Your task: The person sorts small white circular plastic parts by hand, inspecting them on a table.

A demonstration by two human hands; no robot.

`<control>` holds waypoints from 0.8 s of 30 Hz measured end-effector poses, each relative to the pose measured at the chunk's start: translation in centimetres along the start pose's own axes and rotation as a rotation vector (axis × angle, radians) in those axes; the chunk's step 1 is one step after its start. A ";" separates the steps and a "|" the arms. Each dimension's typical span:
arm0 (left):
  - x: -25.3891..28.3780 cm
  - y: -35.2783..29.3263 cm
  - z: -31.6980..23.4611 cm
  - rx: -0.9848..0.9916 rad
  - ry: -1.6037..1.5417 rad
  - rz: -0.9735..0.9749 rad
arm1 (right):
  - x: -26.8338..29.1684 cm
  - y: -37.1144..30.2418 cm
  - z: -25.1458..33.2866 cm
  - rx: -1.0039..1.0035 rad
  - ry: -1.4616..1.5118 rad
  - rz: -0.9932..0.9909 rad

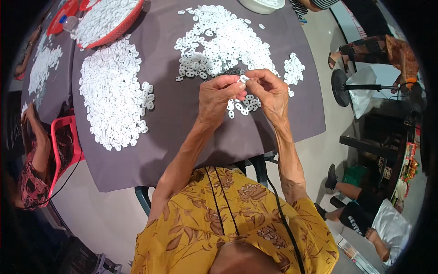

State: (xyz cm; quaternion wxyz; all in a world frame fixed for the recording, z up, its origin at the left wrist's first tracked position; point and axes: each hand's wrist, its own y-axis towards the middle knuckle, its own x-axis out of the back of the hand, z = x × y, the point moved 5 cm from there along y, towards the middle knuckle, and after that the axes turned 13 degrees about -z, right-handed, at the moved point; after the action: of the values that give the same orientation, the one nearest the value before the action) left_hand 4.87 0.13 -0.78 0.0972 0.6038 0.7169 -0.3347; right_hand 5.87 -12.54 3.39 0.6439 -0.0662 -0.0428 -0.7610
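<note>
Piece (244,79), small, white and flat, is held up over the table (171,116), between the two hands and just this side of the big heap (244,41). Its visible end is rounded, with a dark spot that looks like a hole; the fingertips cover much of the rest, so its full outline cannot be told. The left hand (215,98) pinches it between thumb and forefinger from one side, and the right hand (272,96) does the same from the other, both sets of fingers drawn in close. Loose pieces (246,106) lying beneath the hands are white ovals, mostly showing two dark holes each. More like them fill a broad heap on the left (112,96), a small cluster on the right (293,69) and a red basket (119,31).
</note>
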 end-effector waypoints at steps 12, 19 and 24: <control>0.2 0.5 0.4 0.072 0.083 -0.039 | -0.9 -0.2 1.4 0.470 -0.437 0.022; 0.4 0.7 0.7 0.119 0.101 -0.035 | -1.2 -0.2 0.6 0.536 -0.472 0.034; 0.6 0.8 0.9 0.134 0.118 -0.018 | -1.4 -0.4 0.8 0.517 -0.542 0.078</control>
State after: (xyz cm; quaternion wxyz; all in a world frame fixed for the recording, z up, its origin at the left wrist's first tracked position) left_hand 5.27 0.08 -2.06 0.0111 0.6210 0.7028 -0.3469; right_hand 5.70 -11.02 3.93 0.6332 -0.1022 -0.3999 -0.6547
